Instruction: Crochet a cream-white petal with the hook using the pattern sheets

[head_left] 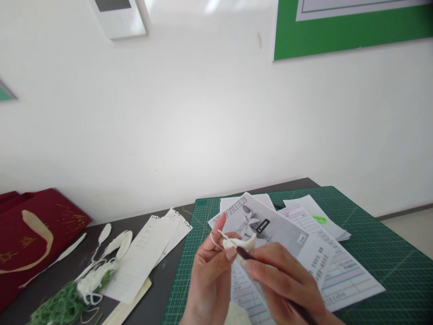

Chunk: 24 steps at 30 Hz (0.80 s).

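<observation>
A small white crocheted piece (248, 244) is pinched between the thumb and fingers of my left hand (211, 271). White yarn (216, 240) loops around the raised index finger of that hand. My right hand (284, 275) grips a dark-handled crochet hook (299, 311), its tip end meeting the white piece by my left thumb. The hook's point is hidden in the stitches. Beneath both hands lie printed sheets (352, 284), one with a grey picture of a flower. Part of a pale ball, perhaps yarn (237, 314), shows below my hands at the bottom edge.
A green cutting mat (382, 253) covers the right of the dark table. On the left are notebook pages (142, 253), green yarn (59, 304), white yarn (94, 280) with white crocheted pieces (125, 243), and a dark red bag (40, 234). A bright green clip (319, 219) rests on papers. Behind stands a white wall (203, 113).
</observation>
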Tool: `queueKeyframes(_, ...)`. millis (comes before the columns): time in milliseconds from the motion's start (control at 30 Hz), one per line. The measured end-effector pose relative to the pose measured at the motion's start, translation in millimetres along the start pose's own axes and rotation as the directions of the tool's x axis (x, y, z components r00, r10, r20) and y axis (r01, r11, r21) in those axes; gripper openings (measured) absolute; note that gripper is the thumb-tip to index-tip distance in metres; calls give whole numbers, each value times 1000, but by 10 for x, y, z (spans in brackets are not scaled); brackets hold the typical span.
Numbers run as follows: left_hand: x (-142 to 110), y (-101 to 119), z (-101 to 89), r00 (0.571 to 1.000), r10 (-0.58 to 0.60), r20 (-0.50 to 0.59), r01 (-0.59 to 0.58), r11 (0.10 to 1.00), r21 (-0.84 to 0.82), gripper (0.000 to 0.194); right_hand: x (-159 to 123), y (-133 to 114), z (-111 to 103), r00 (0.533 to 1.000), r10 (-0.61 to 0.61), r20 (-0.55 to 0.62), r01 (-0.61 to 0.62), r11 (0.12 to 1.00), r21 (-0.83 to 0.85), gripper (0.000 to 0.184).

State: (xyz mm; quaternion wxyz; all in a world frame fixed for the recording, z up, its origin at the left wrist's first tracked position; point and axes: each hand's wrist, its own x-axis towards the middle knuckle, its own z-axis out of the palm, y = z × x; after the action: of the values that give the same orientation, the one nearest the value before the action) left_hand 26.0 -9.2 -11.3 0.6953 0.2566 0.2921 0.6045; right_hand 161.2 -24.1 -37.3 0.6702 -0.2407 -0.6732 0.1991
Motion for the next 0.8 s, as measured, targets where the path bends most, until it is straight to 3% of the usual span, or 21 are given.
queueKeyframes(100,22,55,-56,999,31,37,-33,998,59,42,29,-2,59,969,219,-116,-184,949,257,36)
queueKeyframes(200,34,113,-118,992,113,55,-122,972,201,38,43,6,127,874,453,-179,-321,812,488,13)
queueKeyframes(333,35,176,-167,981,163,106,-186,948,259,36,49,-24,154,755,618,-219,-399,698,594,10)
queueKeyframes(500,62,166,-226,967,147,210,-185,967,173,37,77,-84,124,753,617,-229,-386,695,606,12)
queueKeyframes(800,28,269,-188,967,-3,254,-32,991,133,20,85,-89,54,801,555,-224,-369,753,545,9)
